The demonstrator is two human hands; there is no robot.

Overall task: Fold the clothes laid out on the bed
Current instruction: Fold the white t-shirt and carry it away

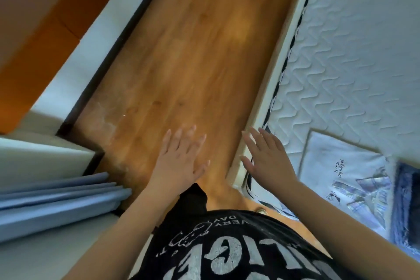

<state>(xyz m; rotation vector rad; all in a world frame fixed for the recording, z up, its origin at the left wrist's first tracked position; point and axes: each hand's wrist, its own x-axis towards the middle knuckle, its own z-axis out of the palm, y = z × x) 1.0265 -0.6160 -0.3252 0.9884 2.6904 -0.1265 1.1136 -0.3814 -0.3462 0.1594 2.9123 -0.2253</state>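
Wooden floor [188,57] runs beside the quilted mattress [354,57], where 1 folded white shirt [341,173] lies at lower right; left hand [179,161] and right hand [270,161] hover flat, fingers spread, grasping nothing.

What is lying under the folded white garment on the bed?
The white garment lies on the quilted mattress; a blue cloth sits beside it. Whatever it covers cannot be seen.

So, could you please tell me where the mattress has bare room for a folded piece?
Bare quilting runs up the mattress beyond the white shirt. The near right corner is crowded: the shirt, with a blue garment beside it.
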